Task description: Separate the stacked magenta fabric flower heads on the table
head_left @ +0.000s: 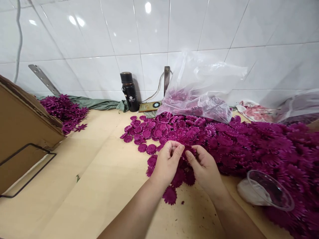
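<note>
My left hand and my right hand meet near the middle of the view, both with thumb and fingers pinched. Between their fingertips is a magenta artificial flower piece with a scalloped rim, partly hidden by the fingers. Below the hands, more flower pieces lie on the pale tabletop, a single one nearest me. Just beyond, a wide pile of the same flower pieces spreads to the right edge.
A clear plastic cup with something whitish inside lies tipped at right. Behind stand a black bottle, a gold phone and a plastic bag of flowers. Cardboard, a black wire frame and star-shaped flowers are left.
</note>
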`<state>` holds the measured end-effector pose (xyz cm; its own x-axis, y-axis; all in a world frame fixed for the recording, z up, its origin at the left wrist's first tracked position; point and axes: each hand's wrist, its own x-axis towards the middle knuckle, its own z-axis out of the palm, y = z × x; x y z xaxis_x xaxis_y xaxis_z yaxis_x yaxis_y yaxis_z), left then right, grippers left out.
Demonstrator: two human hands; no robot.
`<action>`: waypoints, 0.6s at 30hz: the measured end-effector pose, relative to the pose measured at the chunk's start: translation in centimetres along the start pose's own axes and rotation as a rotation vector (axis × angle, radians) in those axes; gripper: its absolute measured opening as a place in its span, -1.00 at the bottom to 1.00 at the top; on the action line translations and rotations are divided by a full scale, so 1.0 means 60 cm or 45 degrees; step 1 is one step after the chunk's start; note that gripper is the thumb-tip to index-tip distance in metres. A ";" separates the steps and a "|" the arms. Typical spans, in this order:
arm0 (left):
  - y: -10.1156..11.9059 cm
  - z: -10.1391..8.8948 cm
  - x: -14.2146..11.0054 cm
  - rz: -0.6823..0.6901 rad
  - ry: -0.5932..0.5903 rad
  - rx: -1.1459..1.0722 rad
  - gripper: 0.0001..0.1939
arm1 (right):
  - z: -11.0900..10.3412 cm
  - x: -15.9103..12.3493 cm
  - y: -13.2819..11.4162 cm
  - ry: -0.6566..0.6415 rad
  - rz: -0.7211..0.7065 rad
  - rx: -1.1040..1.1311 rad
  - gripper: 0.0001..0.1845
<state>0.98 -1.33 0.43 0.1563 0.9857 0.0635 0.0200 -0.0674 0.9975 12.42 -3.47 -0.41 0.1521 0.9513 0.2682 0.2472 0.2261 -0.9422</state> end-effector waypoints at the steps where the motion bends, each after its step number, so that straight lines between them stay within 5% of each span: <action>1: 0.001 0.001 -0.001 -0.014 -0.025 -0.030 -0.82 | -0.002 0.001 0.000 0.021 -0.009 -0.010 -0.75; 5: 0.003 0.004 -0.005 -0.060 -0.138 -0.015 -0.77 | -0.007 0.003 -0.001 0.074 -0.009 -0.048 -0.77; 14: 0.005 0.004 -0.001 -0.196 -0.136 -0.170 -0.83 | 0.000 0.001 0.006 0.023 0.035 0.134 -0.72; 18: 0.004 0.000 0.003 -0.066 -0.109 -0.148 -0.77 | 0.005 0.001 0.001 -0.031 0.067 0.289 -0.69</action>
<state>1.02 -1.19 0.67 0.2420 0.9702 0.0138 -0.0837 0.0067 0.9965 12.17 -3.33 -0.54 0.1356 0.9672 0.2149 0.0173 0.2146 -0.9766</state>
